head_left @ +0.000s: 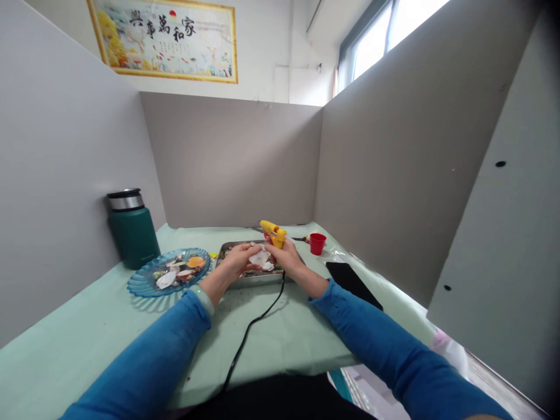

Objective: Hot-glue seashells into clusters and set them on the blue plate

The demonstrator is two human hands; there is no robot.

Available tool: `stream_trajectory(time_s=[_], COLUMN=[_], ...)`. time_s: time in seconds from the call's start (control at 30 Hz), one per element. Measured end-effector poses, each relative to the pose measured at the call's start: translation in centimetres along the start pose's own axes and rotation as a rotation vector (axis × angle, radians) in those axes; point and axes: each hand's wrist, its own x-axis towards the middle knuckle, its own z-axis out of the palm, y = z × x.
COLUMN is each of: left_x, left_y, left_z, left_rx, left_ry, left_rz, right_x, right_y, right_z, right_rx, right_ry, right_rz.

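A yellow glue gun [275, 233] with a black cord is in my right hand [286, 259], its nozzle pointing up and to the left. My left hand [238, 261] has its fingers closed on a whitish shell piece [259, 257], which my right fingertips also seem to touch. Both hands are over the near part of a metal tray [249, 282] that holds small shells. To the left, a blue glass plate [139, 284] carries several shells, among them an orange one [195, 262].
A green bottle [135, 233] stands at the back left. On the right are a red cup [317, 244] and a flat black object [353, 284]. The black cord [250, 326] runs to the table's near edge. Grey partitions [236, 163] enclose the table.
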Motion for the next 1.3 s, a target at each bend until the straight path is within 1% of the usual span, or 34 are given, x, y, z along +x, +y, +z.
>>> stream_trajectory(time_s=[0.1, 0.5, 0.67, 0.87, 1.03, 1.13, 1.23, 1.3], left_x=[-0.04, -0.14, -0.18, -0.21, 0.21, 0.49, 0.64, 0.69], left_y=[0.05, 0.10, 0.19, 0.03, -0.22, -0.37, -0.44, -0.43], left_z=[0.05, 0.32, 0.34, 0.23, 0.06, -0.05, -0.11, -0.14], left_rx=[0.021, 0.028, 0.037, 0.043, 0.055, 0.042, 0.005, -0.025], left_ry=[0.014, 0.054, 0.047, 0.066, 0.084, 0.087, 0.114, 0.136], left_rz=[-0.018, 0.004, 0.007, 0.041, 0.031, 0.029, 0.033, 0.048], right_x=[0.10, 0.10, 0.16, -0.20, -0.15, -0.01, -0.02, -0.10], right_y=[0.13, 0.22, 0.34, -0.27, -0.14, 0.00, -0.16, -0.39], right_z=[-0.05, -0.11, -0.10, -0.05, -0.03, -0.09, -0.20, -0.31], right_rx=[-0.014, -0.029, -0.033, -0.096, -0.071, -0.061, -0.064, -0.059], right_ry=[0.002, -0.004, 0.016, -0.005, -0.039, -0.045, -0.033, -0.049], right_rz=[-0.010, -0.018, -0.018, -0.021, -0.027, -0.035, -0.047, -0.058])
